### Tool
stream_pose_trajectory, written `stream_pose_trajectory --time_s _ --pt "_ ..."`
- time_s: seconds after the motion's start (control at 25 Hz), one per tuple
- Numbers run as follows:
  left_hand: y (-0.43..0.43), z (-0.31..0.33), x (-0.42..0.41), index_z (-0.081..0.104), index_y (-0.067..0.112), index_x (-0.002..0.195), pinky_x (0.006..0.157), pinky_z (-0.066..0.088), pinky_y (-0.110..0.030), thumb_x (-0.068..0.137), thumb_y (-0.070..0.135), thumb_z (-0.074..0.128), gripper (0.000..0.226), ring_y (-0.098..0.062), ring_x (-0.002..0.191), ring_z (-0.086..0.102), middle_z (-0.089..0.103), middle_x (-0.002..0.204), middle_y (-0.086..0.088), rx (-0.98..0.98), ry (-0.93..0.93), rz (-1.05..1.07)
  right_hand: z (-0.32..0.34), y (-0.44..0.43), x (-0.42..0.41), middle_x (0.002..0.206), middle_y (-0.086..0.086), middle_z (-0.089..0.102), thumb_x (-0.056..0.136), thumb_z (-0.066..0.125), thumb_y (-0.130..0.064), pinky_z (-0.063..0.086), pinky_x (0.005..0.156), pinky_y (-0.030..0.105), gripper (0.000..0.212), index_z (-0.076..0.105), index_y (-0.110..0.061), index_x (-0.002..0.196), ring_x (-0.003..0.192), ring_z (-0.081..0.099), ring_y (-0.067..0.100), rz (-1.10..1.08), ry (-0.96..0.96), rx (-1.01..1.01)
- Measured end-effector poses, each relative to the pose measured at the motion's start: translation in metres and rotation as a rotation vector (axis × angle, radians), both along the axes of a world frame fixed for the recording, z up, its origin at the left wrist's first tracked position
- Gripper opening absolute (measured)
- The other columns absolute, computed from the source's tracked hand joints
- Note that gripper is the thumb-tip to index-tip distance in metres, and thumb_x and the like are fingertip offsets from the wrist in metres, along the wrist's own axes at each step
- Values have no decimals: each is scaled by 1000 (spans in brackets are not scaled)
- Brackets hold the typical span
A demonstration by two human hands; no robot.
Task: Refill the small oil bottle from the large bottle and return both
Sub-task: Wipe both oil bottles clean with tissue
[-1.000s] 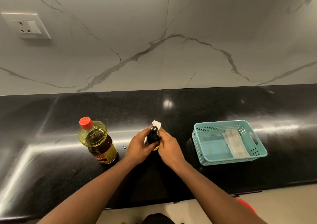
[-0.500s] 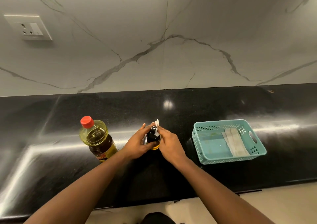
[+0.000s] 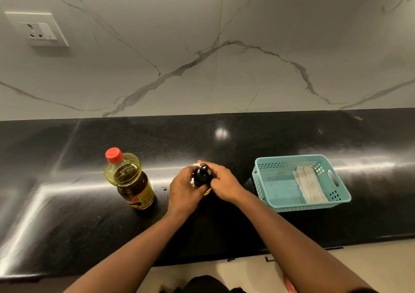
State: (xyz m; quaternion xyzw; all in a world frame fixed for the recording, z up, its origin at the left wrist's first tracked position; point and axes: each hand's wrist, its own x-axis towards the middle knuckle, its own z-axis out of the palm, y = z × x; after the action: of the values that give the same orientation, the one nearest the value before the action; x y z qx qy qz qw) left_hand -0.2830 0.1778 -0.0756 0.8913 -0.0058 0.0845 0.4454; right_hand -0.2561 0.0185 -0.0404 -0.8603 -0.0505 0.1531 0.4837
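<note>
At the centre of the frame the small oil bottle (image 3: 202, 176) stands upright on the black counter (image 3: 67, 214), the left hand (image 3: 183, 189) and right hand (image 3: 224, 183) both curled round it, with the capped large bottle (image 3: 129, 178) upright further left, nearer the left hand

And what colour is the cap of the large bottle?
Red; the cap of the large bottle shows best in the head view.

Dim, warm light comes from overhead. The polished black countertop (image 3: 78, 230) throws long white streaks of glare and one small bright spot near the wall (image 3: 247, 68). Light glows yellow through the large bottle (image 3: 128, 178). Wide-angle bending bows the counter line; the frame is slightly soft throughout
</note>
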Motion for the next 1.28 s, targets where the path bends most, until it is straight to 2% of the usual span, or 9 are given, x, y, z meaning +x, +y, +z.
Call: stream_pose_trajectory --time_s 0.12,0.24,0.32,0.44,0.6,0.76,0.88,1.12,1.28 --pt "4 -2 1 70 27 131 100 60 -37 77 26 93 59 -6 111 71 77 118 11 -30 -6 -52 -3 -1 -8 160 -4 53 82 47 7 31 122 22 86 49 -29 159 150 45 8 21 17 18" --pt "11 -3 -2 69 29 139 109 56 -36 79 32 93 65 -4 123 68 75 129 14 -51 17 -97 -8 -18 -35 151 -10 58 95 50 5 38 116 13 70 51 -27 158 135 55 -3 -16 -40 20" --pt "15 4 -1 65 36 140 116 52 -38 81 28 93 66 -3 131 63 69 134 20 -57 53 -152 -5 -36 -36 141 -13 65 98 52 4 45 111 12 59 63 -26 148 123 62 -7 -31 -90 -34" --pt "19 8 2 57 38 147 122 46 -46 83 25 92 74 -8 140 57 62 140 21 -53 111 -227 9 -43 -18 126 -12 75 99 62 -4 57 103 26 45 74 -32 131 112 69 -2 -183 -131 -39" --pt "10 12 -11 50 30 158 117 51 -41 81 41 93 89 -13 141 58 61 155 7 -74 128 -73 25 -21 4 109 -14 78 98 70 -14 56 88 19 23 78 -30 112 101 72 -1 -160 -203 -60" --pt "-3 14 -21 66 34 132 101 61 -35 83 36 92 55 -6 117 71 74 121 20 -42 -11 -5 16 -12 10 114 -8 80 99 55 -1 58 104 31 42 80 -26 121 111 73 5 6 -19 -9" --pt "2 14 -14 70 29 130 97 63 -36 83 37 91 52 -8 110 74 80 117 10 15 -37 -17 6 -15 17 121 -7 78 95 47 -4 54 111 38 50 77 -29 126 119 70 8 78 22 -28" --pt "6 13 -14 71 23 131 93 62 -35 86 36 89 50 -14 109 75 81 119 4 77 -85 -79 8 -22 -24 116 -14 76 100 55 -4 52 87 11 51 68 -30 141 93 68 -12 -13 -164 -95" --pt "10 13 -11 70 26 132 102 59 -35 84 34 91 53 -11 116 72 80 121 7 16 -38 -116 14 -32 -15 106 -7 80 93 61 6 62 91 29 49 79 -26 124 100 74 5 -55 -97 -20"
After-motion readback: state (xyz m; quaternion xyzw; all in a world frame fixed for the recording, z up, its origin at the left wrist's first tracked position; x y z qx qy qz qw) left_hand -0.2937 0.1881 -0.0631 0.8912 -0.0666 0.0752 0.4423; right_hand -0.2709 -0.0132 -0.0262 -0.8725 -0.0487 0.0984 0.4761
